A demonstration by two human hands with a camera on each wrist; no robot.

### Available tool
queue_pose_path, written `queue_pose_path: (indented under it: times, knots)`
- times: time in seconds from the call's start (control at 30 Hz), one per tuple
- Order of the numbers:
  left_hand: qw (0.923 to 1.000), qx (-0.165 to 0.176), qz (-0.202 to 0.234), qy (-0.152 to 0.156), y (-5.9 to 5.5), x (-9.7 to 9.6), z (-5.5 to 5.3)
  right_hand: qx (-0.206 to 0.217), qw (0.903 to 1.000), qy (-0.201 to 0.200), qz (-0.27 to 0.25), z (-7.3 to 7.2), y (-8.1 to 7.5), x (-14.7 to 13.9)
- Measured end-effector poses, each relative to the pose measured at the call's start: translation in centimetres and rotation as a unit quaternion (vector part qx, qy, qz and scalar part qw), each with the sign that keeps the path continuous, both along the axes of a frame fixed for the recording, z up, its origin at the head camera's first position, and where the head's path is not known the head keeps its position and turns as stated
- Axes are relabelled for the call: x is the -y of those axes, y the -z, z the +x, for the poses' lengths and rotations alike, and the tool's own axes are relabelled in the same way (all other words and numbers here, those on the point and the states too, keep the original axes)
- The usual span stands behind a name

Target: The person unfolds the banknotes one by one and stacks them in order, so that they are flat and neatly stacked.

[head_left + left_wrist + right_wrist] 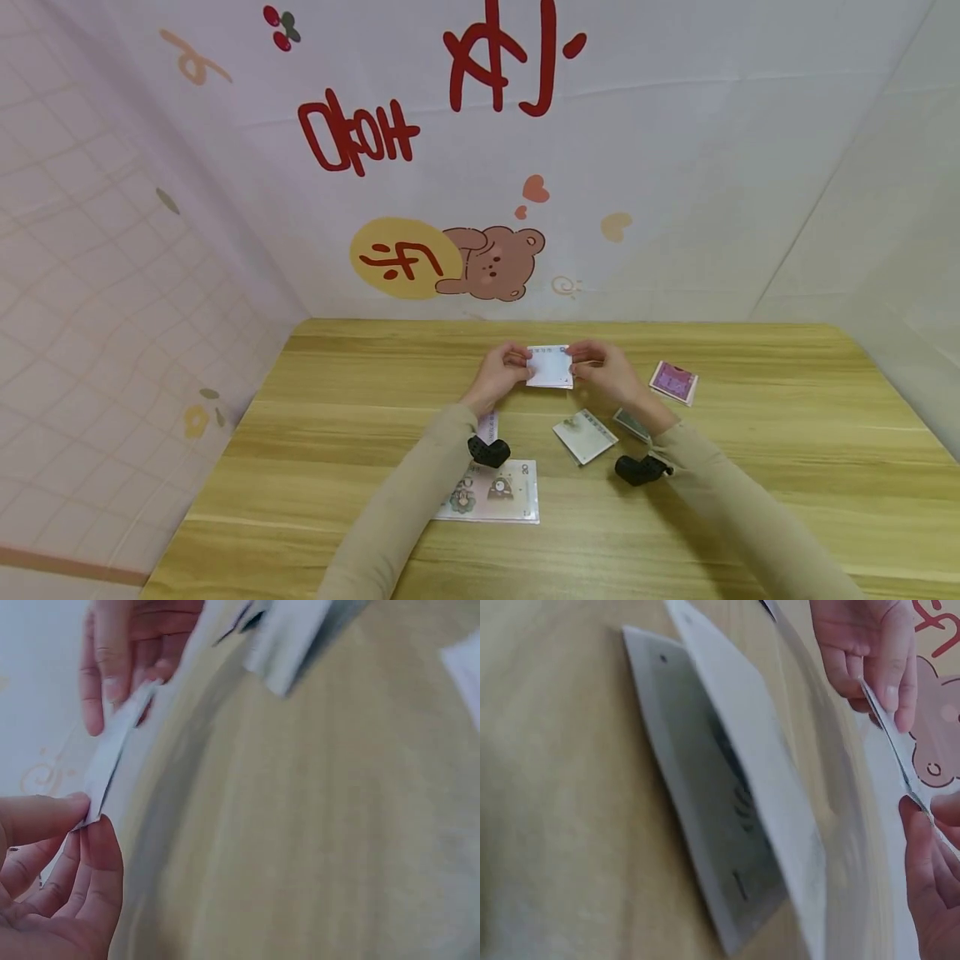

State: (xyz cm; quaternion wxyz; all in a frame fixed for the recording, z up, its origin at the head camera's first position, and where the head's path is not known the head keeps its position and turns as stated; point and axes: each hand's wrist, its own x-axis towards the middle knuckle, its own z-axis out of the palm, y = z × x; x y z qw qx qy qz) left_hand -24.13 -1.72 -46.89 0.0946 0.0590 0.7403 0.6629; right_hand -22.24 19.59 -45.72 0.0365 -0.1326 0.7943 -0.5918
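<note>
Both hands hold a small folded banknote (550, 367) between them above the far part of the table. My left hand (504, 372) pinches its left edge between thumb and fingers. At the right edge, my right hand (606, 372) pinches it the same way. The left wrist view shows the folded note (112, 754) nearly edge-on, with the left hand (64, 877) at its near end and the right hand (142, 645) at its far end. A folded banknote (754, 772) fills the middle of the right wrist view, its two halves spread apart.
On the wooden table (337, 425) lie a banknote marked 20 (517, 492), a pinkish note (487, 427) partly under the left forearm, a pale folded note (586, 436), a greenish note (630, 423) partly hidden by the right arm, and a purple folded note (673, 382). A printed cloth (675, 167) hangs behind.
</note>
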Motion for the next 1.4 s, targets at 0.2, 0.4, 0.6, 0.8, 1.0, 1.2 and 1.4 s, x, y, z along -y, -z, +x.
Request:
queue_pose_path:
  times: [0.2,0.4,0.6,0.8,1.0,1.2,1.4]
  knots:
    - [0.9997,-0.005,-0.025,-0.004,0.9,0.0,0.5,-0.001,0.9993,0.019,-0.034,0.6,-0.1,0.6]
    - [0.9968,-0.034,-0.062,0.037,0.2,0.2,1.2,0.005,0.9977,0.026,-0.062,1.1,-0.5,1.2]
    - [0.9917,-0.053,-0.097,0.066,-1.6,-0.2,2.3,-0.004,0.9969,0.014,-0.078,1.7,-0.6,1.9]
    - [0.994,-0.063,-0.073,0.051,-2.9,-0.7,3.4,-0.017,0.9978,0.014,-0.062,2.4,-0.9,2.4]
    - [0.9952,-0.075,-0.056,0.028,-3.1,-1.0,3.7,-0.015,0.9977,0.009,-0.065,3.0,-1.4,3.0]
    - [0.9949,-0.091,-0.04,0.013,-3.1,-0.7,3.7,-0.028,0.998,0.006,-0.057,3.4,-1.9,3.0]
    - [0.9963,-0.084,-0.014,-0.001,-3.0,0.4,3.8,-0.051,0.9979,0.01,-0.039,3.5,-2.0,2.9]
